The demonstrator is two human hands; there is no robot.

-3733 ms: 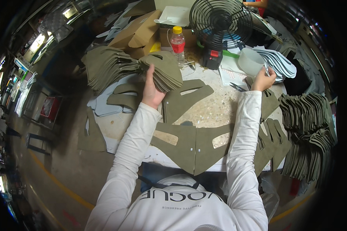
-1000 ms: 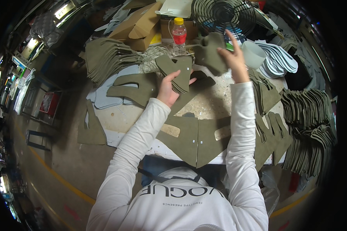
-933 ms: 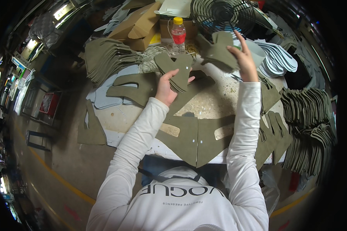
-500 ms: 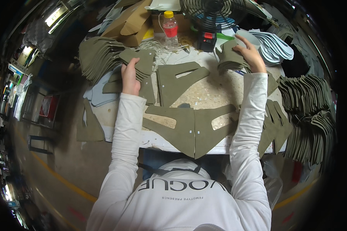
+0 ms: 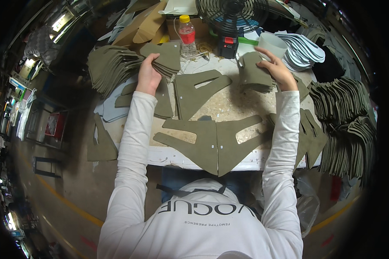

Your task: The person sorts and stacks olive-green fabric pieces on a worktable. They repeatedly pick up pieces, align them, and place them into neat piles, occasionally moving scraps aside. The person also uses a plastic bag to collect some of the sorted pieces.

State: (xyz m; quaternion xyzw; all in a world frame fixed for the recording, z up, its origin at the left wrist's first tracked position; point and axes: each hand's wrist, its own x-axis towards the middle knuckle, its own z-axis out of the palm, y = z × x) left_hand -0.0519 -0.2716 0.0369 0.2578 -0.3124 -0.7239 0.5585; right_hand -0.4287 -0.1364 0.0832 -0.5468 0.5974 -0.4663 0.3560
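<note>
My left hand [image 5: 148,72] grips a small stack of olive-green cut fabric pieces [image 5: 165,60] at the left of the worktable [image 5: 220,101], beside a big fanned pile of the same pieces [image 5: 110,67]. On the right, my right hand [image 5: 277,69] holds another olive piece [image 5: 253,73] lying on a low stack. Between my arms lie a single olive cut-out [image 5: 197,90] and, at the near edge, two mirrored pieces joined side by side [image 5: 216,142].
A black fan [image 5: 233,15], a bottle with a red label [image 5: 186,34], a white cup [image 5: 272,43] and cardboard [image 5: 147,26] stand at the back. Light blue insoles [image 5: 304,49] are stacked back right. Tall olive piles [image 5: 345,116] fill the right side.
My left hand moved a piece from the table's middle out to the left pile and now grips the stack there. My right hand came down from the fan area onto the right stack.
</note>
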